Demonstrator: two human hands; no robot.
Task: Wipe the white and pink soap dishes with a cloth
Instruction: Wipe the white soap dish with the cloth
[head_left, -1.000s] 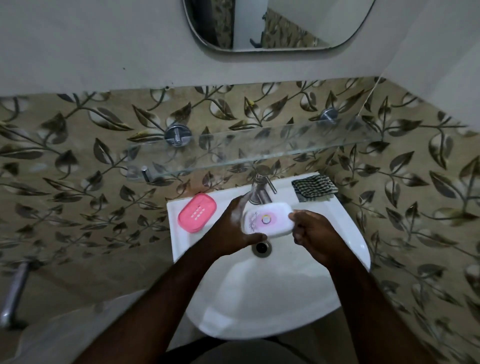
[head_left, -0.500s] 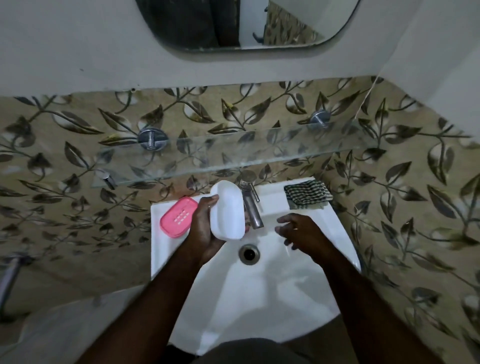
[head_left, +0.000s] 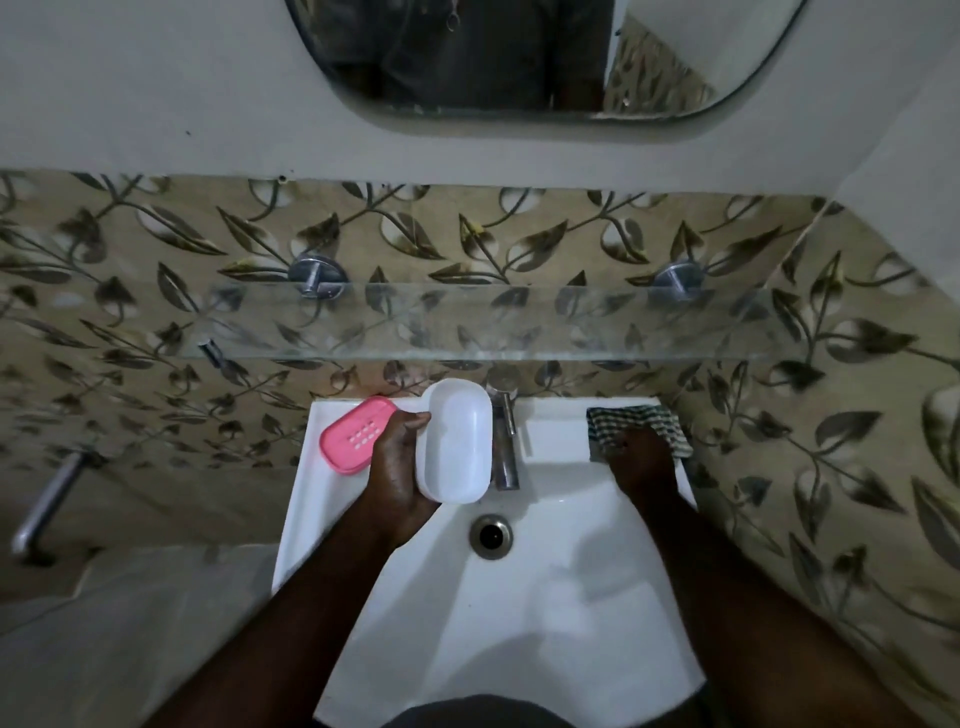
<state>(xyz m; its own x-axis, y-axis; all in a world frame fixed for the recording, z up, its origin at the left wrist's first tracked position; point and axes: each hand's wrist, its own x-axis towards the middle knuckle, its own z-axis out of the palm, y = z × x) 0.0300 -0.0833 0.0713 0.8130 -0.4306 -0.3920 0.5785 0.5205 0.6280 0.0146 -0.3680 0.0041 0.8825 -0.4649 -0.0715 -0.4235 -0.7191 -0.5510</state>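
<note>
Our left hand (head_left: 395, 467) is gripping the white dish (head_left: 457, 441), hollow up, over the sink (head_left: 545, 597); the pink dish (head_left: 353, 434) is lying on the left rim. Our right hand (head_left: 641, 460) is touching the cloth (head_left: 634, 418), grip unclear, with leaf tiles (head_left: 467, 244) behind.

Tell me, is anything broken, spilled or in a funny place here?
Nothing looks broken or spilled. The white oval plastic soap dish stands on end only because the left hand holds it over the white ceramic sink. The pink slotted soap dish lies on the left ledge; the right hand touches the checked cloth.
</note>
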